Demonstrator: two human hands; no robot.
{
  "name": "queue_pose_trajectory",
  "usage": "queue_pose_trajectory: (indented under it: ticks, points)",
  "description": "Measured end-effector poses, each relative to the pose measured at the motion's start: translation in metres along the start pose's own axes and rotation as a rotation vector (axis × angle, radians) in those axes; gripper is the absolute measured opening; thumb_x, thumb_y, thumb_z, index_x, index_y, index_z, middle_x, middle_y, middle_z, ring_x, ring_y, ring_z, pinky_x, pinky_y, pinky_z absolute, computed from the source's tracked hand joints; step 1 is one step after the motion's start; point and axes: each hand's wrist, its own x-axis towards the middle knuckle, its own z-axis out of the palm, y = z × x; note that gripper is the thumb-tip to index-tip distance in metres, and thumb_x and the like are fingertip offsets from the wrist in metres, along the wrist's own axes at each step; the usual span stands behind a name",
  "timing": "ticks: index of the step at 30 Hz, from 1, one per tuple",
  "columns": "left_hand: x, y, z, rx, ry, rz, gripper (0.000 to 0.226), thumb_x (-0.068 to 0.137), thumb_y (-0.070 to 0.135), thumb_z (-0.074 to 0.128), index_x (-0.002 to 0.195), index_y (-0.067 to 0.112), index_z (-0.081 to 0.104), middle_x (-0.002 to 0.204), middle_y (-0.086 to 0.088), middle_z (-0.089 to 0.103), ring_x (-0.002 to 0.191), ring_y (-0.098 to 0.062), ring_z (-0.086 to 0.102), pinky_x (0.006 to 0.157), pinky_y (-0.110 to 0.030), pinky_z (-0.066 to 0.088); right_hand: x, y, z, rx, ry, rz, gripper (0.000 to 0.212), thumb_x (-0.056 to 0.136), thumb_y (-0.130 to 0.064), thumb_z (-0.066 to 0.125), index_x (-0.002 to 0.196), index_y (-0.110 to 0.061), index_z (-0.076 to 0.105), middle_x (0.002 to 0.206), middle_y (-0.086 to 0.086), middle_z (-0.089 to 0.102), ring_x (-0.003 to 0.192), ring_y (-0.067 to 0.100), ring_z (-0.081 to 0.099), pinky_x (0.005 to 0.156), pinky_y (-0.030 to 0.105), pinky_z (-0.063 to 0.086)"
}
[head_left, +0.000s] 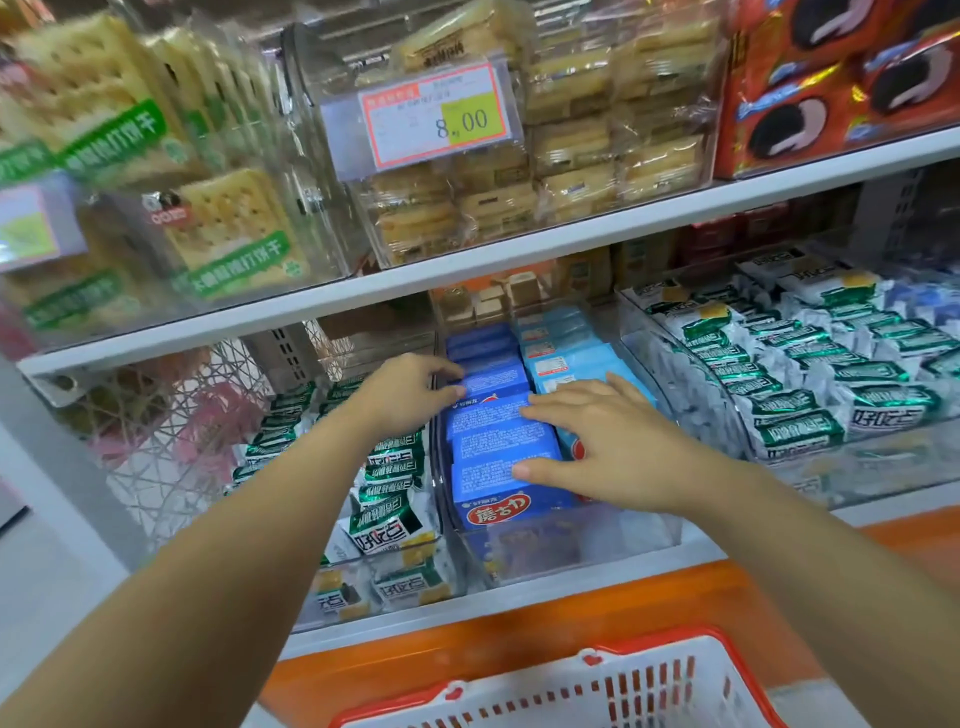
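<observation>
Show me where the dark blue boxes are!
Head view, centre: the dark blue boxes sit in a clear bin on the lower shelf, touching left hand and right hand, beside the light blue boxes.

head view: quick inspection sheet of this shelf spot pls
surface: white lower shelf with clear plastic bins side by side.
job's things: row of dark blue cardboard boxes standing in the middle bin, light blue cardboard boxes beside them on the right.
clutter: green-and-white wrapped snack packs fill the bins left and right.
grippers: left hand curls its fingers round the left edge of the dark blue boxes; right hand lies flat on top of them, fingers straight.
cables: nothing seen.
surroundings: white upper shelf with cracker packs, an orange-framed price tag reading 8.00; red-and-white plastic basket below.
</observation>
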Motion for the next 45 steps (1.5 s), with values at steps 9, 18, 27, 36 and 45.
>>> queue_pose_trajectory:
  ticks: [9,18,27,36,45]
  points:
    - [0.016,0.014,-0.013,0.126,-0.26,-0.006,0.047,0.09,0.038,0.062,0.132,0.02,0.054,0.134,0.001,0.054,0.103,-0.006,0.047,0.085,-0.017,0.032,-0.001,0.0,0.001,0.003,0.002,-0.009,0.069,0.085,-0.068,0.042,0.145,-0.036,0.032,0.153,-0.015,0.027,0.142,0.009,0.014,0.118,0.041,-0.003]
    - [-0.012,0.011,-0.024,0.092,-0.001,0.114,0.051,0.092,0.035,0.059,0.135,0.012,0.048,0.133,-0.008,0.056,0.119,-0.022,0.053,0.096,-0.03,0.041,-0.004,0.0,0.003,-0.02,0.015,-0.006,0.068,0.085,-0.068,0.038,0.146,-0.037,0.029,0.154,-0.016,0.025,0.142,0.009,0.013,0.118,0.039,-0.005]
    - [-0.086,0.02,-0.024,0.013,0.467,0.389,0.046,0.094,0.023,0.058,0.137,0.013,0.047,0.132,-0.003,0.051,0.117,-0.01,0.045,0.095,-0.024,0.039,0.002,-0.002,0.002,-0.072,-0.004,0.002,0.077,0.081,-0.078,0.032,0.144,-0.034,0.033,0.151,-0.012,0.033,0.141,0.011,0.019,0.118,0.045,0.001]
    - [-0.149,0.038,-0.03,-0.29,0.668,0.463,0.057,0.08,0.037,0.063,0.131,0.036,0.04,0.117,0.024,0.05,0.104,0.006,0.048,0.092,-0.015,0.041,-0.021,-0.027,-0.011,0.188,0.357,0.029,0.051,0.082,-0.052,0.062,0.119,-0.018,0.062,0.116,0.0,0.063,0.112,0.021,0.055,0.089,0.03,0.041]
    - [-0.205,0.04,-0.038,-0.336,0.678,0.5,0.057,0.078,0.04,0.061,0.13,0.033,0.037,0.114,0.024,0.054,0.104,0.022,0.048,0.09,-0.004,0.04,-0.096,-0.085,-0.057,0.488,0.445,-0.149,0.048,0.07,-0.035,0.077,0.107,-0.043,0.047,0.109,-0.023,0.057,0.098,-0.005,0.056,0.081,0.011,0.044]
